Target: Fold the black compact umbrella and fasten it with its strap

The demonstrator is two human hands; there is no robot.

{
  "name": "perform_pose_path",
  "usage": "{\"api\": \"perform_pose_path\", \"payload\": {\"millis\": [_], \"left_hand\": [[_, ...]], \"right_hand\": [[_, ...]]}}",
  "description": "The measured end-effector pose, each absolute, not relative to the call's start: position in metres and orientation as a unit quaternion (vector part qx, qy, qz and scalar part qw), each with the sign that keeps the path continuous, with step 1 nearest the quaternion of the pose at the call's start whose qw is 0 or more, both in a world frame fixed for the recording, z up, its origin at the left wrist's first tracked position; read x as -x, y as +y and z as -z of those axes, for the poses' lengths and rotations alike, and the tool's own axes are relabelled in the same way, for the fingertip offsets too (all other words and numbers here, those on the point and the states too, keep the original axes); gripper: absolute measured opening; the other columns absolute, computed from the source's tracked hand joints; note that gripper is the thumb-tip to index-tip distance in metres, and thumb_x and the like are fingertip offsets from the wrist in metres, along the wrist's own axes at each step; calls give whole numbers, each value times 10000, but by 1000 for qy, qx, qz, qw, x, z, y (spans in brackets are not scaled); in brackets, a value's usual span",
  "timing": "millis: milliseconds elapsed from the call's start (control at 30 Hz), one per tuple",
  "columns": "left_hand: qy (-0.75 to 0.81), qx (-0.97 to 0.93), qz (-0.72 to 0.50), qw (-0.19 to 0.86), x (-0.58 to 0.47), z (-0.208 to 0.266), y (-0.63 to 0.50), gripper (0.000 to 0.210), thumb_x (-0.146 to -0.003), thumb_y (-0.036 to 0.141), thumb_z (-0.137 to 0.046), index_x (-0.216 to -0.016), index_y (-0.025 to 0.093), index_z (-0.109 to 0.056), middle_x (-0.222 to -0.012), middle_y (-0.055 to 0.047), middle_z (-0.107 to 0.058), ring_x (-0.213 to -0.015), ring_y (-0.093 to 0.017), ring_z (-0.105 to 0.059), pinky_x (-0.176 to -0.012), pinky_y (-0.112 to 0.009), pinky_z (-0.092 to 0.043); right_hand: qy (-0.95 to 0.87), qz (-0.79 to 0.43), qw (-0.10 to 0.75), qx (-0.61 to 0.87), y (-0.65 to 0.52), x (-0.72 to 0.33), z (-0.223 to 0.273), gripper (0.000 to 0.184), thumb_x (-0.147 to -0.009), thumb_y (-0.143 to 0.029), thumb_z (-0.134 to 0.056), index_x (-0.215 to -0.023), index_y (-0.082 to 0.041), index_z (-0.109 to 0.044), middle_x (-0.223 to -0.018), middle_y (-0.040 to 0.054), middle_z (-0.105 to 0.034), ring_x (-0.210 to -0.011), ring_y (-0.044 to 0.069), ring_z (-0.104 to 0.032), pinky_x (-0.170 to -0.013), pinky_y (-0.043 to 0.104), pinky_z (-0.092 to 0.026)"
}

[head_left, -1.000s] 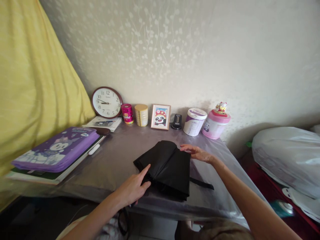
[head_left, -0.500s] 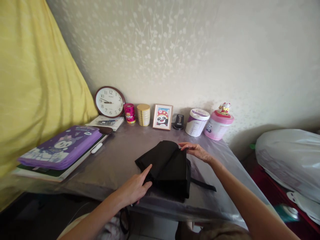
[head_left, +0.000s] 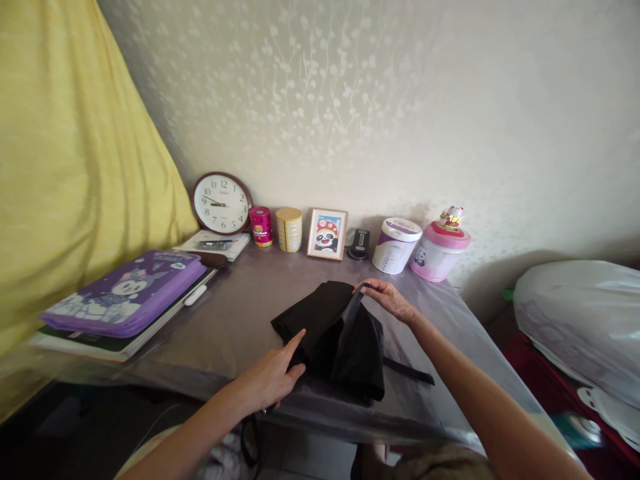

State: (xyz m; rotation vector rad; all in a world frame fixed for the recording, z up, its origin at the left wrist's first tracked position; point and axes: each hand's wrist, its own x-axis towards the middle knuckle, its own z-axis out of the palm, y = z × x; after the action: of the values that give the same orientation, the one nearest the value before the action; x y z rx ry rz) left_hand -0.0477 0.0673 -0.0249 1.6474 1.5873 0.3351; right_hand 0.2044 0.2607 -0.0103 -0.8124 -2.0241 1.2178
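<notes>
And up comes a flap! Since the earlier frame, the right hand [head_left: 391, 300] has lifted and pulled back one edge of the black, pleated fabric bundle [head_left: 313, 308], showing us a greyish fold between the layers. We find that bundle at the lower centre of the frame, on the table covered in shiny grey-purple plastic [head_left: 227, 317], its thin black strap [head_left: 409, 371] trailing to the right. The right thumb and fingers are pinched together on the raised edge. On the near side, we see the left hand [head_left: 273, 375], index finger stretched along the fabric and thumb spread apart from it; its other fingers are tucked under, and we cannot tell what they grip. Beyond, at centre, stands a pale-framed panda picture [head_left: 327, 233]; at left lies a purple cartoon-print case [head_left: 125, 290].
</notes>
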Motion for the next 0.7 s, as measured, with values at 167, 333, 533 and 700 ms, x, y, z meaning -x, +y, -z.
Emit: {"api": "perform_pose_path", "payload": {"millis": [167, 333, 533, 700], "left_hand": [[624, -658, -138, 398, 48, 29, 69, 642, -861, 319, -377, -1420, 247, -71, -798, -56, -655, -404, -116, -565, -408, -196, -415], [622, -658, -150, 398, 48, 36, 69, 723, -805, 292, -462, -1414, 273, -73, -866, -63, -649, -408, -122, -578, -378, -192, -402], [640, -681, -106, 339, 42, 29, 65, 690, -809, 302, -454, -1411, 195, -136, -850, -83, -651, -503, -142, -612, -466, -208, -419], [671, -697, -52, 246, 38, 31, 62, 645, -814, 351, -466, -1391, 198, -222, -988, -139, -642, -890, -269, -631, -701, -315, -458]], "right_hand": [[-752, -457, 361, 309, 267, -183, 16, 274, -761, -454, -582, -800, -184, -607, -722, -25, -585, -716, 136, -528, -739, 278, -418], [-738, -464, 371, 319, 270, -167, 21, 276, -750, -460, -576, -755, -184, -588, -701, -30, -560, -682, 125, -504, -689, 254, -410], [-749, -447, 344, 347, 278, -154, 35, 261, -753, -444, -552, -731, -188, -596, -656, -35, -546, -645, 126, -493, -649, 254, -409], [-784, -376, 327, 370, 286, -149, 44, 212, -752, -393, -546, -749, -195, -620, -754, -7, -586, -751, 154, -530, -746, 285, -415]]}}
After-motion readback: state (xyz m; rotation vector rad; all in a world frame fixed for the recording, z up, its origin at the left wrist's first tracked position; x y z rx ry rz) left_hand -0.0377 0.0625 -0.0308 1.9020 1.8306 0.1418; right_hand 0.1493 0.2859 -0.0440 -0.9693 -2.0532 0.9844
